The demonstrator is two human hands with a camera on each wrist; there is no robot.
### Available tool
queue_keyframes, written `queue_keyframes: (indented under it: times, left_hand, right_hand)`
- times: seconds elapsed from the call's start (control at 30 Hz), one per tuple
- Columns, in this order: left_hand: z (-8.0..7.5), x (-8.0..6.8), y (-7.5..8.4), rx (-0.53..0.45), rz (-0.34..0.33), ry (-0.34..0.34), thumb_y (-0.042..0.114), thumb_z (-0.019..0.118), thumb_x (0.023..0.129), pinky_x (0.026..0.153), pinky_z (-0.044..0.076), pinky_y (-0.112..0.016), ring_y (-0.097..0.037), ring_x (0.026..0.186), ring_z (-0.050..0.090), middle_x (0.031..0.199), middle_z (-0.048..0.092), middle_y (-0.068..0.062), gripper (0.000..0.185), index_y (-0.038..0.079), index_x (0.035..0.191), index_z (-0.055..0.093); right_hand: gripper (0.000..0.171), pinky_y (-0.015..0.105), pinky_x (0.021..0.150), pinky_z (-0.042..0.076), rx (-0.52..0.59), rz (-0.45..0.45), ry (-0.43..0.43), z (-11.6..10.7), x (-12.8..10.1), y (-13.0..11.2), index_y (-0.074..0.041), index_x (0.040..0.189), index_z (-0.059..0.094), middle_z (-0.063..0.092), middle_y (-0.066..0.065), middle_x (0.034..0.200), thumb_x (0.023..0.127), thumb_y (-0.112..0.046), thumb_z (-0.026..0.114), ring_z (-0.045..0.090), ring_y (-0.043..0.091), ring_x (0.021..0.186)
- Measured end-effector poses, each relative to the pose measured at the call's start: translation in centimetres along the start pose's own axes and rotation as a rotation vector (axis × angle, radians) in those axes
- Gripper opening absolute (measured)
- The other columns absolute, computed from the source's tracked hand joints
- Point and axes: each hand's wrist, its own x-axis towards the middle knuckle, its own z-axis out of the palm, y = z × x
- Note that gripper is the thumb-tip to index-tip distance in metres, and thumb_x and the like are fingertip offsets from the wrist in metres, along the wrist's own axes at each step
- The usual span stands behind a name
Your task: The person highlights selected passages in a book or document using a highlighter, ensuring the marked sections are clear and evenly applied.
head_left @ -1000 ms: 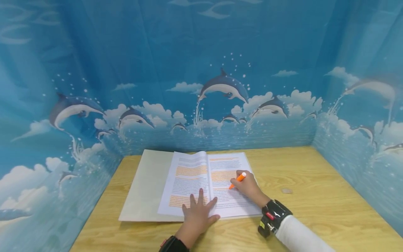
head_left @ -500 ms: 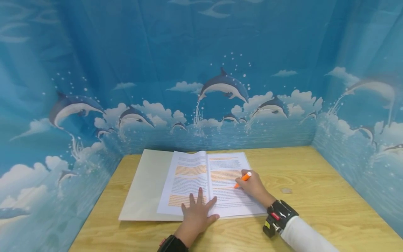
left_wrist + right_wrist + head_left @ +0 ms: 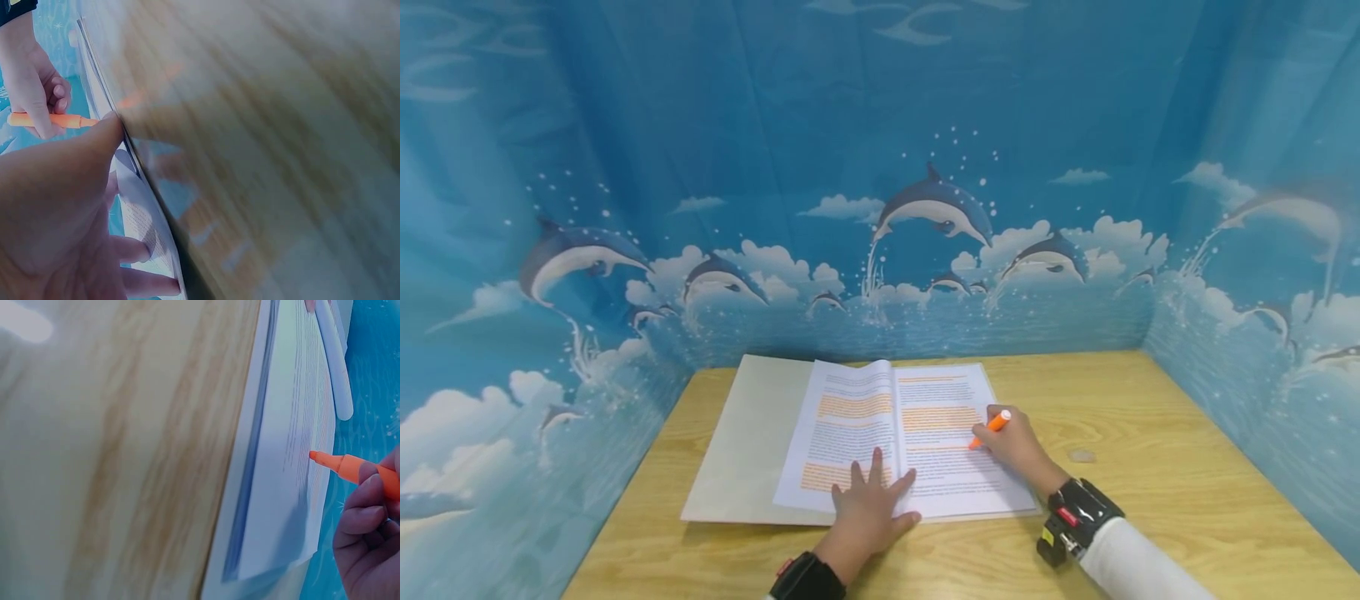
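Observation:
An open book (image 3: 891,425) with orange-highlighted text lies on a wooden table (image 3: 1150,500). My left hand (image 3: 868,500) lies flat with spread fingers on the lower middle of the book, across both pages. My right hand (image 3: 1017,446) grips an orange highlighter (image 3: 988,429), its tip down on the right page near that page's right edge. The right wrist view shows the highlighter (image 3: 350,467) with its tip at the page (image 3: 294,456). The left wrist view shows my left hand (image 3: 56,206) on the page and the highlighter (image 3: 53,120) beyond it.
A blue dolphin-print curtain (image 3: 880,183) encloses the table at the back and both sides. The book's pale open cover (image 3: 748,442) lies flat to the left. A small round mark (image 3: 1082,455) sits on the wood to the right of the book.
My right hand has slid the highlighter rightward along a line on the right page. The left hand has stayed in place.

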Motion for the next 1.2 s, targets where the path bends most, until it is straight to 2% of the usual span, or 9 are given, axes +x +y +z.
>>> queue_keyframes:
  times: [0.2,0.43,0.6,0.73,0.97,1.2]
  left_hand:
    - [-0.2,0.2,-0.7,0.004,0.045,0.009,0.070,0.057,0.091,0.094,0.047,-0.072,-0.052,0.139,0.041,0.163,0.032,-0.018,0.066,0.044,0.150,0.046]
    - [-0.2,0.6,-1.3,0.123,0.089,-0.010,0.078,0.053,0.086,0.088,0.056,-0.061,-0.048,0.137,0.046,0.162,0.035,-0.016,0.071,0.050,0.150,0.043]
    - [-0.1,0.6,-1.3,0.161,0.096,-0.011,0.080,0.050,0.086,0.091,0.056,-0.057,-0.046,0.136,0.048,0.162,0.036,-0.015,0.071,0.052,0.150,0.042]
    - [-0.1,0.4,-1.3,0.157,0.101,-0.005,0.078,0.050,0.087,0.093,0.054,-0.059,-0.046,0.136,0.048,0.162,0.036,-0.015,0.070,0.050,0.150,0.042]
    - [0.0,0.1,-1.2,0.092,0.108,0.021,0.073,0.054,0.088,0.096,0.049,-0.066,-0.050,0.137,0.045,0.162,0.034,-0.019,0.069,0.047,0.151,0.044]
    - [0.2,0.0,-1.2,0.087,0.101,0.027,0.074,0.052,0.089,0.097,0.048,-0.068,-0.050,0.139,0.043,0.163,0.033,-0.017,0.068,0.048,0.151,0.042]
  right_hand:
    - [0.037,0.019,0.048,0.028,-0.013,-0.014,-0.001,-0.4,0.0,0.3,-0.011,0.062,0.040,0.034,-0.005,0.053,0.082,0.002,0.068,0.035,0.008,0.049]
    - [0.035,0.020,0.047,0.029,-0.020,0.017,0.003,-1.0,0.1,0.9,-0.010,0.063,0.042,0.037,-0.004,0.054,0.083,0.000,0.069,0.037,0.011,0.050]
    - [0.033,0.020,0.046,0.029,-0.040,0.038,0.006,-1.4,0.1,1.4,-0.010,0.062,0.044,0.040,-0.004,0.053,0.083,-0.003,0.068,0.039,0.012,0.050]
    - [0.032,0.020,0.046,0.029,-0.035,0.044,-0.005,-1.8,0.0,1.6,-0.010,0.063,0.044,0.041,-0.003,0.054,0.084,-0.004,0.068,0.040,0.012,0.050]
    - [0.032,0.020,0.045,0.031,-0.030,0.052,-0.016,-2.3,-0.1,1.8,-0.009,0.065,0.043,0.041,-0.002,0.055,0.086,-0.004,0.068,0.042,0.012,0.049]
    - [0.032,0.020,0.046,0.029,-0.040,0.041,-0.009,-2.6,-0.1,1.6,-0.009,0.065,0.043,0.039,-0.002,0.056,0.086,-0.002,0.066,0.039,0.011,0.050]
